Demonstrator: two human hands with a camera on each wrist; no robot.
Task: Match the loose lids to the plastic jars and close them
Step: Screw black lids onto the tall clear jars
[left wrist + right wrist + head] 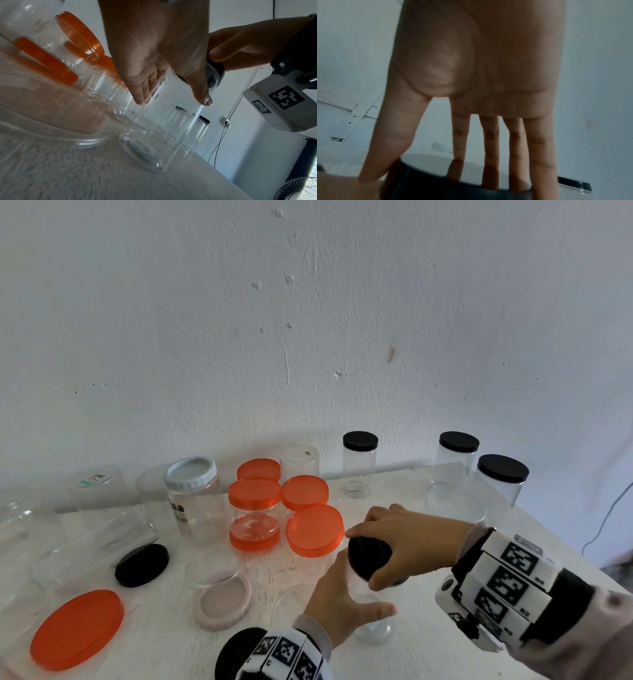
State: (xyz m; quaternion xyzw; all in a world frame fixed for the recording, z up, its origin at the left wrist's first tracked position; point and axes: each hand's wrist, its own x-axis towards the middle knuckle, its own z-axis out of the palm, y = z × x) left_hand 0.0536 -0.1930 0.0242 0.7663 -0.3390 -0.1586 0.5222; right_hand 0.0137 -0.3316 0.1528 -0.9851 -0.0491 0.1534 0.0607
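Right hand (pixel 407 546) sits on top of a black lid (pixel 369 558), its fingers and thumb curled round the rim. In the head view the lid is on a clear jar (pixel 371 616) that stands on the white tabletop (pixel 428 655). Left hand (pixel 337 604) wraps round the side of that jar. Just beside them are jars with orange lids (pixel 314 529). A loose black lid (pixel 142 565) and a big orange lid (pixel 77 630) lie to the left. Three closed black-lid jars (pixel 359 463) stand at the back.

From the left wrist, the left hand (pixel 154 54) grips the jar (pixel 164 121), thumb on one side and fingers on the other. The right hand (pixel 248 46) holds the lid (pixel 212 75) on top.

From the right wrist, the right hand (pixel 479 81) reaches down, and its fingertips (pixel 489 180) touch the lid (pixel 447 184).
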